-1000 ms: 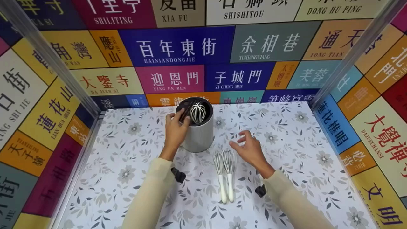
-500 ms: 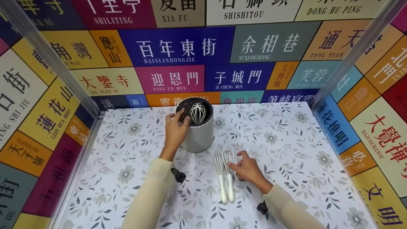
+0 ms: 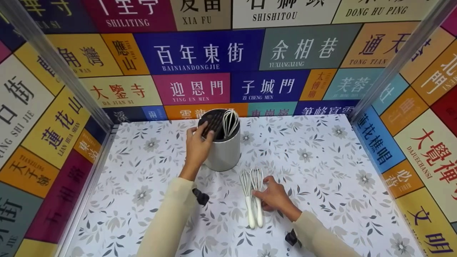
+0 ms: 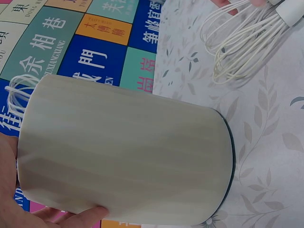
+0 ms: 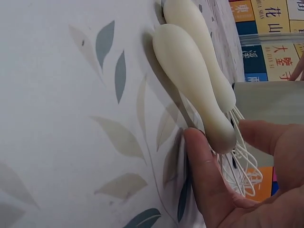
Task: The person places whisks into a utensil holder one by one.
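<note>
A light grey cylindrical utensil holder (image 3: 224,155) with a black slatted insert stands at the back of the table. My left hand (image 3: 197,145) holds its rim on the left side; in the left wrist view a fingertip (image 4: 97,213) lies against the wall. One whisk (image 3: 231,123) rises wires-up from the holder, leaning right. Two more whisks with cream handles lie side by side in front, wires away from me. Around the neck of the right whisk (image 3: 259,216), my right hand (image 3: 276,195) has its thumb and fingers. The left whisk (image 3: 251,216) lies untouched beside it.
The table (image 3: 142,221) has a white leaf-and-flower covering. Panels with coloured Chinese place names (image 3: 196,51) stand behind it and on both sides. A black wrist strap piece (image 3: 200,197) shows on the left sleeve.
My right hand has come down and toward me onto the right whisk's neck. The whisk in the holder has tipped from the middle to the right. My left hand stays put.
</note>
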`<state>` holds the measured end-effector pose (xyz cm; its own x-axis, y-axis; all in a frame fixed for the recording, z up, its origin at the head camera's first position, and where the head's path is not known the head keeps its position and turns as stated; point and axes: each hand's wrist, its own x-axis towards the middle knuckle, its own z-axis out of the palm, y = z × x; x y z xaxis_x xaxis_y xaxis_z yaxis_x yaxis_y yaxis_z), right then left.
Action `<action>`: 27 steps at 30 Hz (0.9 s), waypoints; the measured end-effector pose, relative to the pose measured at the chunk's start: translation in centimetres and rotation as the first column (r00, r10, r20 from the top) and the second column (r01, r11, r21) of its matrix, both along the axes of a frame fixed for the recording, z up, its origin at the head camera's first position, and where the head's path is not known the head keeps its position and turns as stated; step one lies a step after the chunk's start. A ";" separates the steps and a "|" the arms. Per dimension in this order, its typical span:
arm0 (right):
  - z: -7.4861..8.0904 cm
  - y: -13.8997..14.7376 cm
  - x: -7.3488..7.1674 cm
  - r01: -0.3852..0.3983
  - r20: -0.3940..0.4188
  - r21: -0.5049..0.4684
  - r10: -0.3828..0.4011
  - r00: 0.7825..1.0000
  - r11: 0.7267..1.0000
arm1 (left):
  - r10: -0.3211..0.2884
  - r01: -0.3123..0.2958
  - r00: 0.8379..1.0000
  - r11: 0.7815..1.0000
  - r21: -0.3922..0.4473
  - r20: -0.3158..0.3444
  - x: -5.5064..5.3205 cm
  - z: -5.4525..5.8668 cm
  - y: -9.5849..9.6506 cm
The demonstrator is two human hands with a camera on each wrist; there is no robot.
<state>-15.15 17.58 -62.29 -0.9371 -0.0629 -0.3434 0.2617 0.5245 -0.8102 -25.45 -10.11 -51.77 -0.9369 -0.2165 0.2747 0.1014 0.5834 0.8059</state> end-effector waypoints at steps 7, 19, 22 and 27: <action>0.0 0.1 0.1 0.021 0.027 -0.005 -0.020 0.999 1.000 | -0.005 0.005 1.000 1.000 0.011 -0.005 0.0 0.0 0.0; 0.9 0.2 -0.3 0.056 0.024 -0.066 -0.054 0.998 0.996 | -0.002 0.002 1.000 1.000 0.017 -0.005 -0.1 -0.3 0.0; 1.6 0.2 -0.8 0.058 0.008 -0.075 -0.057 0.998 0.996 | -0.002 0.002 1.000 1.000 0.019 -0.003 -0.1 -0.2 0.0; 3.2 -0.1 -1.7 0.066 -0.009 -0.136 -0.067 0.998 0.989 | -0.007 0.007 1.000 1.000 0.008 0.011 0.0 -0.1 -0.1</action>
